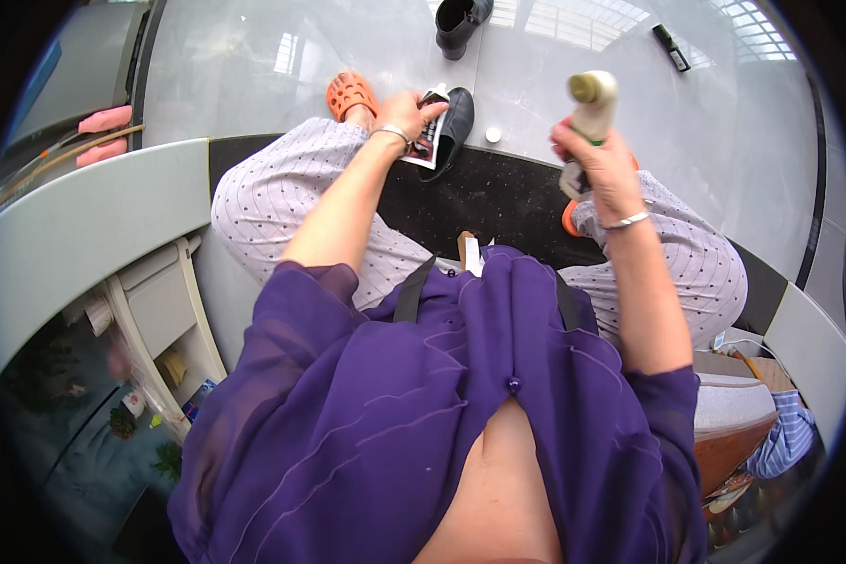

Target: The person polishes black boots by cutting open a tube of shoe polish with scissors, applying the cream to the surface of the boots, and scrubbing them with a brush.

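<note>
My left hand (402, 116) grips a flat spouted pouch (426, 134) with dark printing and a white spout. The pouch lies over the near left side of a black leather shoe (457, 123) on the floor and partly hides it. My right hand (606, 166), raised in front of my right knee, holds a pale bottle (593, 102) with a gold-coloured round end. That bottle is slightly blurred, and my fingers cover its middle. On the floor between my hands sits a small white cap (493, 135).
Farther out stands a black ankle boot (458, 32), and a small black bottle (671, 48) lies at the far right. An orange clog (350, 95) is on my left foot. A dark stone strip (479, 197) edges the grey tiled floor (536, 63). A pale ledge (99, 183) runs at left.
</note>
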Demonstrator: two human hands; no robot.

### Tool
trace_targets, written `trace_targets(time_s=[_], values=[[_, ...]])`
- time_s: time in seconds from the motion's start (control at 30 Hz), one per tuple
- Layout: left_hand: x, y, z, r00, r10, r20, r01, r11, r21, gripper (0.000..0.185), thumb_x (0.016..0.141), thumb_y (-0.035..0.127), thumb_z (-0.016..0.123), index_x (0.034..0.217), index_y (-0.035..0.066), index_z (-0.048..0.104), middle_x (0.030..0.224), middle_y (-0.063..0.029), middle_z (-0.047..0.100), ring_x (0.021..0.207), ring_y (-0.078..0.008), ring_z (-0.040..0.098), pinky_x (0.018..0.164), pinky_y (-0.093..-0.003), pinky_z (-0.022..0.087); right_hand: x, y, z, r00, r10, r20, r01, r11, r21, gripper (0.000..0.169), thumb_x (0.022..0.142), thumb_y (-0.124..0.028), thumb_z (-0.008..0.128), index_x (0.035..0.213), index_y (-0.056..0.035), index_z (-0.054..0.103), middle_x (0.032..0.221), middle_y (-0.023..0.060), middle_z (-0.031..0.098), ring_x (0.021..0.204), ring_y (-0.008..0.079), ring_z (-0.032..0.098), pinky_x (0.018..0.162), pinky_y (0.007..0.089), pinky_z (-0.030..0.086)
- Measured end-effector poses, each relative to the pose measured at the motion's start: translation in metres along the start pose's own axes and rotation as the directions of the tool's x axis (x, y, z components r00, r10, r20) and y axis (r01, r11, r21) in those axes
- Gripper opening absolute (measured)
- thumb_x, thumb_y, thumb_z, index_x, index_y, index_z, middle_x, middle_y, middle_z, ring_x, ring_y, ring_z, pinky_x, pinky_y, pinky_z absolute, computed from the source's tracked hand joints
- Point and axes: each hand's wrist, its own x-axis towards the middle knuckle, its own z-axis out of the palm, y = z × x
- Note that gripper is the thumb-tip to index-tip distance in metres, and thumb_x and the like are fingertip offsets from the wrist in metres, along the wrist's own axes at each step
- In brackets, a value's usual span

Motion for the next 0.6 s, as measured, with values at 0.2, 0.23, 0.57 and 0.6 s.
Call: trace_targets(time_s=[0.2,0.23,0.57,0.6], values=[[0.055,-0.026,0.007,0.948,0.014,0.319,-0.150,0.901,0.407,0.048,0.085,0.047,0.062,0.091,-0.001,0.068,0.084,-0.0224,0.066,0.081,-0.0348,0.064,0.077,-0.0400,0.048,-0.030,-0.059,0.000,0.999,-0.028,0.017,0.026,0.995,0.098,0.017,0.082,-0.012,0.071,0.091,-0.0018,0.060,0.079,0.0029,0.061,0.074,0.0103,0.058,0.070,0.0243,0.046],[0.064,-0.031,0.010,0.931,-0.008,0.365,-0.154,0.898,0.412,0.048,0.085,0.047,0.062,0.090,-0.001,0.068,0.084,-0.0227,0.066,0.082,-0.0346,0.064,0.077,-0.0401,0.048,-0.028,-0.054,-0.003,1.000,-0.018,0.005,0.017,0.995,0.098,0.017,0.082,-0.012,0.071,0.091,-0.0018,0.060,0.079,0.0028,0.061,0.074,0.0101,0.058,0.070,0.0242,0.046],[0.124,-0.048,0.035,0.835,-0.061,0.546,-0.381,0.651,0.656,0.041,0.083,0.042,0.063,0.093,0.002,0.069,0.089,-0.0202,0.067,0.087,-0.0340,0.065,0.079,-0.0400,0.049,-0.008,-0.013,-0.018,0.960,0.222,-0.171,-0.172,0.948,0.268,0.015,0.082,-0.009,0.070,0.092,-0.0047,0.059,0.079,0.0014,0.060,0.074,0.0093,0.058,0.068,0.0234,0.046],[0.128,-0.048,0.035,0.831,-0.067,0.552,-0.389,0.638,0.664,0.041,0.083,0.042,0.063,0.092,0.002,0.069,0.089,-0.0201,0.067,0.087,-0.0339,0.064,0.079,-0.0401,0.049,-0.006,-0.013,-0.018,0.960,0.219,-0.175,-0.171,0.952,0.254,0.015,0.083,-0.010,0.069,0.092,-0.0054,0.059,0.079,0.0011,0.060,0.074,0.0092,0.058,0.067,0.0236,0.046]])
